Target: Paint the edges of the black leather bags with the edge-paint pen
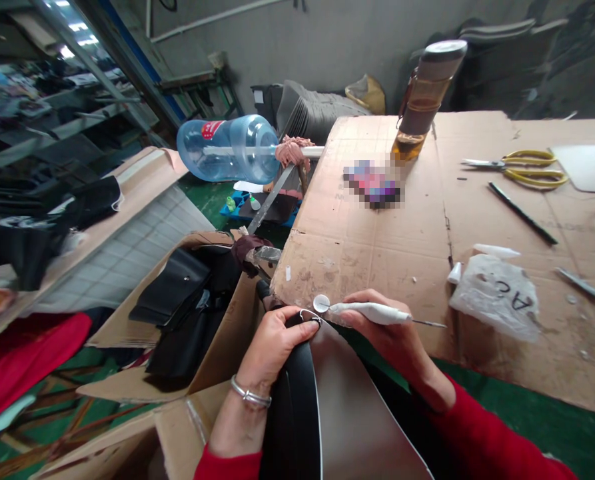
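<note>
My left hand, with a silver bangle at the wrist, is closed on the top edge of a black leather-like piece. A loop of white thread shows at that edge, by my thumb. Below it spreads a smooth grey-brown panel with a pale edge line. My right hand is closed around an awl with a white wrapped handle. Its thin tip points left towards the thread, and a metal rod sticks out behind. Just beyond the tip is a small white disc.
The cardboard-covered table bears a tea bottle, yellow-handled scissors, a black stick, a plastic bag and a blurred-out item. To the left are a blue water jug and a carton holding black bags.
</note>
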Demonstrator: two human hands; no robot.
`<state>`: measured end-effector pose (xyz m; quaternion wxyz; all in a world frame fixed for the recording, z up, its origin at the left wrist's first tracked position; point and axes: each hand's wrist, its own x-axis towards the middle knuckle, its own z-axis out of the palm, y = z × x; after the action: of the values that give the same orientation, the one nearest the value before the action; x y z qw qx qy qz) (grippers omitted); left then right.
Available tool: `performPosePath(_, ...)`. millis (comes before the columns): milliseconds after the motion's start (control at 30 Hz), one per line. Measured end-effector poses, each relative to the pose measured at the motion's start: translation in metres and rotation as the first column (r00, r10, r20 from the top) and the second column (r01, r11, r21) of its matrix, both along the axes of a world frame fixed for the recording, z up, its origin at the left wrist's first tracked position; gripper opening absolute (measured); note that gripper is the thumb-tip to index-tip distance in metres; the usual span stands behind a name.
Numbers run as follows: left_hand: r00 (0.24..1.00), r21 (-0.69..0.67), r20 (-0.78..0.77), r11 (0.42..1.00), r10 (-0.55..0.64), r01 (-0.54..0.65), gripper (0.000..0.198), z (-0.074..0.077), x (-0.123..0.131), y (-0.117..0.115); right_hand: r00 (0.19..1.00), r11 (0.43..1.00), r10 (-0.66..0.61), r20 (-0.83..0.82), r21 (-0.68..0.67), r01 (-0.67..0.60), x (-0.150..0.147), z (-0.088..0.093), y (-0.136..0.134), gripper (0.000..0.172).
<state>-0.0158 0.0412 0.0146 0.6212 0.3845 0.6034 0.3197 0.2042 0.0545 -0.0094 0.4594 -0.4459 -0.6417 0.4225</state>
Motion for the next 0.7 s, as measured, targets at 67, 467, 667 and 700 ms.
performPosePath(67, 1.0, 0.011, -0.015, 1.0, -0.013, 0.013, 0.027, 0.002, 0.001, 0.0, 0.996, 0.998, -0.018, -0.089, -0.059, 0.013, 0.002, -0.002, 0.0, 0.021)
performPosePath(467, 0.993, 0.034, 0.025, 0.993, -0.112, 0.111, 0.021, 0.012, 0.005, -0.002, 0.956, 0.968, 0.01, -0.292, -0.236, -0.082, 0.01, 0.0, 0.001, 0.02)
performPosePath(667, 0.992, 0.042, 0.042, 0.992, -0.121, 0.119, 0.022, 0.009, 0.003, -0.003, 0.97, 0.972, 0.03, -0.242, -0.217, -0.084, 0.01, 0.002, 0.0, 0.023)
performPosePath(700, 0.991, 0.043, 0.044, 0.992, -0.123, 0.121, 0.022, 0.009, 0.002, -0.003, 0.971, 0.972, 0.04, -0.237, -0.216, -0.093, 0.01, 0.002, 0.0, 0.023)
